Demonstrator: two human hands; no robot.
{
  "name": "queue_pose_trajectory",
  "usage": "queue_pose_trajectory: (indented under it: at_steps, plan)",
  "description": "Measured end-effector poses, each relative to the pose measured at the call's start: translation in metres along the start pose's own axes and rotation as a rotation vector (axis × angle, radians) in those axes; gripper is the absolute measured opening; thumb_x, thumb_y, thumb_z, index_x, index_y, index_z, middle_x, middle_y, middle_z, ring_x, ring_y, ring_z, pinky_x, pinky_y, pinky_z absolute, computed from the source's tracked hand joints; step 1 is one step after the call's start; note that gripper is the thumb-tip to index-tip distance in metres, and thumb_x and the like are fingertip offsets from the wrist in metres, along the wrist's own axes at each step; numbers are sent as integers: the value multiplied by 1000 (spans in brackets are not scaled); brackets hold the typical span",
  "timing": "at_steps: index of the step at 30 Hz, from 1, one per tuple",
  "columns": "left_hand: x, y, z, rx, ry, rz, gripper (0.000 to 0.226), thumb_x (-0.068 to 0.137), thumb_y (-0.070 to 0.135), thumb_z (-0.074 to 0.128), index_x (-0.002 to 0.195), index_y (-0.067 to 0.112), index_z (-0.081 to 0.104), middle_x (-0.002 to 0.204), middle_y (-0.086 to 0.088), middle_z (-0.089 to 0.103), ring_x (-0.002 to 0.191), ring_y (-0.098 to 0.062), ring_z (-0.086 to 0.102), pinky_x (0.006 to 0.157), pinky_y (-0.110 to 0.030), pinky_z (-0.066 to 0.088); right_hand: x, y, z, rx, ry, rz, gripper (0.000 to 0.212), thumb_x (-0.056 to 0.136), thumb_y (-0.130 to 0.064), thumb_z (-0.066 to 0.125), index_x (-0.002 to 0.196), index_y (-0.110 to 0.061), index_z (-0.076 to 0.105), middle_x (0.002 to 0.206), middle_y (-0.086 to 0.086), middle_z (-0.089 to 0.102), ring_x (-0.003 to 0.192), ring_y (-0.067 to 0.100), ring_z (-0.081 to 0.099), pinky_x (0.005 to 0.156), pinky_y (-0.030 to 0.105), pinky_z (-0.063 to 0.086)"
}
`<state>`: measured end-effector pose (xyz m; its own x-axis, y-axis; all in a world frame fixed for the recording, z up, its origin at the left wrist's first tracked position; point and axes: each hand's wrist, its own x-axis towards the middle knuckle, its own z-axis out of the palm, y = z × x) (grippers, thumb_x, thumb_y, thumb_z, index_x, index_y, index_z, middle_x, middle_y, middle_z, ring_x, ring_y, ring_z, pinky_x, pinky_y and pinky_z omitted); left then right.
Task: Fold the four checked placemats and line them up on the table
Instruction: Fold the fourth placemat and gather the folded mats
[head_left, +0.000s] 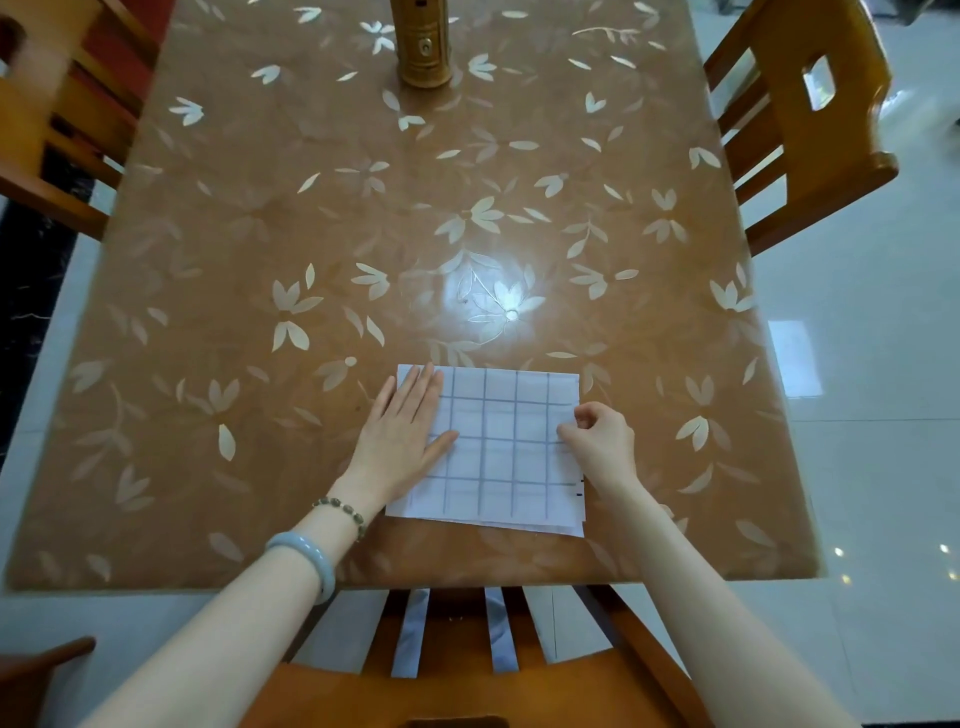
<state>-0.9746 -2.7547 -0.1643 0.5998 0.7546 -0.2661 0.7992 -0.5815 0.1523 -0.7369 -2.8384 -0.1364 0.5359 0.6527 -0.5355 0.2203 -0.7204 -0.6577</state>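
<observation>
A stack of white placemats with grey checks (498, 452) lies near the front edge of the table (260, 291). Layered edges show at its lower right corner. My left hand (402, 434) lies flat on the stack's left side, fingers straight and pointing away from me. My right hand (602, 441) is at the stack's right edge, its fingers curled and pinching the edge of the top layer. How many mats are in the stack cannot be made out.
The table has a brown cover with pale flower prints. A gold cylinder (423, 44) stands at its far middle. Wooden chairs stand at the left (57, 104), at the right (800, 124) and in front of me (467, 670). The floor is glossy white tile.
</observation>
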Motion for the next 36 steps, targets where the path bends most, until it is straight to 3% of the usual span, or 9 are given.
queue_pose_trajectory:
  at_steps: [3, 11, 16, 18, 21, 25, 28, 31, 36]
  plan:
    - [4, 3, 5, -8, -16, 10, 83, 89, 67, -10, 150, 11, -3, 159, -5, -1, 148, -16, -4, 119, -39, -3, -2, -1, 0, -14, 7, -21, 10, 78, -13, 57, 86, -12, 63, 75, -5, 57, 69, 10, 51, 58, 25, 38]
    - [7, 2, 16, 19, -6, 24, 83, 90, 66, 5, 150, 9, -5, 159, -8, -6, 147, -18, -9, 118, -39, -8, -2, -1, 3, -41, 53, -62, 8, 81, -11, 58, 88, -8, 60, 71, -7, 52, 64, 6, 45, 54, 21, 34]
    - [8, 3, 22, 29, 16, 25, 83, 91, 66, 6, 150, 9, -5, 159, -9, -5, 148, -20, -7, 118, -40, -6, -3, 2, 4, -50, 68, -62, 20, 79, -11, 60, 98, -10, 53, 84, -4, 54, 79, 16, 51, 60, 23, 37]
    - [9, 3, 23, 31, 26, 18, 83, 92, 66, 8, 151, 8, -2, 160, -10, -2, 148, -20, -6, 118, -40, -6, -3, 2, 9, -294, 211, -185, 36, 73, -8, 63, 107, -7, 50, 98, 6, 53, 86, 25, 51, 65, 29, 41]
    - [9, 4, 23, 36, 7, 20, 82, 94, 65, 10, 150, 9, -8, 159, -8, -10, 147, -19, -12, 118, -40, -7, -5, -7, 32, -616, 398, -522, 55, 58, 1, 67, 111, -1, 56, 106, 21, 56, 90, 38, 55, 71, 39, 46]
    - [10, 4, 24, 66, 7, 5, 80, 94, 59, 15, 151, 4, 8, 158, -12, 2, 148, -19, -6, 118, -44, 4, -9, -36, 90, -629, 132, -792, 47, 75, -7, 59, 122, -2, 57, 134, 22, 52, 127, 38, 47, 103, 50, 38]
    - [11, 2, 27, 94, 6, 8, 76, 92, 51, 19, 150, 2, 18, 158, -14, 14, 148, -18, -13, 117, -45, 11, -1, -33, 113, -772, -11, -797, 47, 90, -21, 37, 132, -5, 51, 139, 15, 50, 133, 30, 42, 110, 48, 30]
    - [10, 2, 26, 58, 7, 5, 80, 94, 62, 21, 151, 6, 11, 159, -11, 8, 148, -20, 5, 117, -45, 8, 16, -10, 99, -853, -5, -756, 52, 96, -28, 27, 139, -5, 43, 145, 14, 43, 137, 29, 36, 111, 47, 22]
    - [7, -8, 17, 54, -39, 17, 89, 87, 74, 12, 151, 17, -8, 160, -3, -11, 148, -16, -10, 118, -47, -6, 30, 24, 44, -884, 81, -620, 59, 100, -38, 10, 145, -8, 33, 150, 15, 34, 141, 28, 27, 114, 46, 15]
